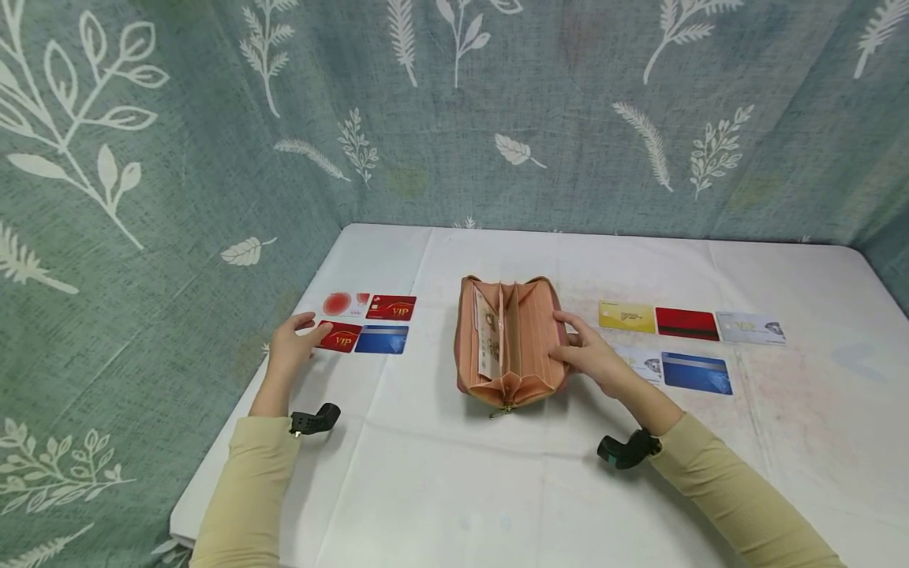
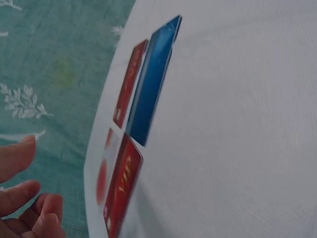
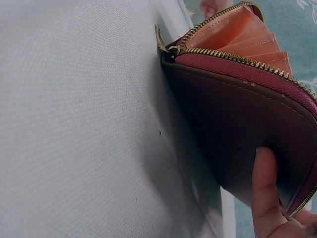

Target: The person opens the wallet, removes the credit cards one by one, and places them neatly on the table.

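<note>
An unzipped zip-around wallet (image 1: 529,331) stands on the table with its pink card slots and dividers spread. Banknotes (image 1: 488,339) stick up in its left section. My right hand (image 1: 592,359) grips the wallet's right side, and in the right wrist view the thumb (image 3: 266,188) lies against the dark outer cover. At the left, my left hand (image 1: 291,347) hovers by a red VIP card (image 1: 342,337), thumb and fingers apart with nothing between them. Beside that card lie a blue card (image 1: 381,339), another red VIP card (image 1: 390,308) and a white card with red circles (image 1: 344,304).
To the wallet's right lie a yellow card (image 1: 626,316), a red card with a dark stripe (image 1: 686,323), a silver VIP card (image 1: 750,328) and a blue card (image 1: 697,373). Another pale card (image 1: 645,363) is partly behind my right hand. A leaf-patterned curtain (image 1: 454,118) hangs behind the white table (image 1: 454,489).
</note>
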Available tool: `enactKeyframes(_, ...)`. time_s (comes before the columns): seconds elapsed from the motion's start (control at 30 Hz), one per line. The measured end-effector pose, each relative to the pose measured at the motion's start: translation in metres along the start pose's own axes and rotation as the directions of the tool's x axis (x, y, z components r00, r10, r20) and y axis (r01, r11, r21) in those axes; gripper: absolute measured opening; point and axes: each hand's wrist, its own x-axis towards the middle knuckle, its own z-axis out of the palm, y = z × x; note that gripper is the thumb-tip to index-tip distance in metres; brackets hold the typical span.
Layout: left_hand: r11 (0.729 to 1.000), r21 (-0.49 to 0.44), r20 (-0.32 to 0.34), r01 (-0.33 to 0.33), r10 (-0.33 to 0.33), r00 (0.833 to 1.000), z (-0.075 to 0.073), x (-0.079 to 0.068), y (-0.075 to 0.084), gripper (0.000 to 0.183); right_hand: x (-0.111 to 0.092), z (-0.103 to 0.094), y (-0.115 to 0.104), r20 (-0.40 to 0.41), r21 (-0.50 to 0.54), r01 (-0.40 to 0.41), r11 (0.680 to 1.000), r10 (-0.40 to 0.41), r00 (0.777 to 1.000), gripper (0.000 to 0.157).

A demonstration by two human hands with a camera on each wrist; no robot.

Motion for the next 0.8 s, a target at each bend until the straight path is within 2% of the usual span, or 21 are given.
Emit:
enactKeyframes(0.3,0.999,-0.051,-0.02,-0.016,0.015,1.0,0.004,-0.01,0.02,0.053,0.0,0.0,0.0,0.007,0.009,0.008,1.0,-0.008,1.0,0.068)
enactKeyframes(0.53,0.988,-0.15,0.033,-0.032,0.037,0.999,0.015,-0.021,0.035,0.054,0.0,0.0,0.001,0.016,0.016,0.019,1.0,-0.02,1.0,0.068)
enactKeyframes(0.8,0.985,-0.141,0.102,-0.102,0.117,0.988,0.032,-0.036,0.059,0.054,0.0,0.0,-0.001,0.003,0.021,0.001,1.0,-0.001,1.0,0.067)
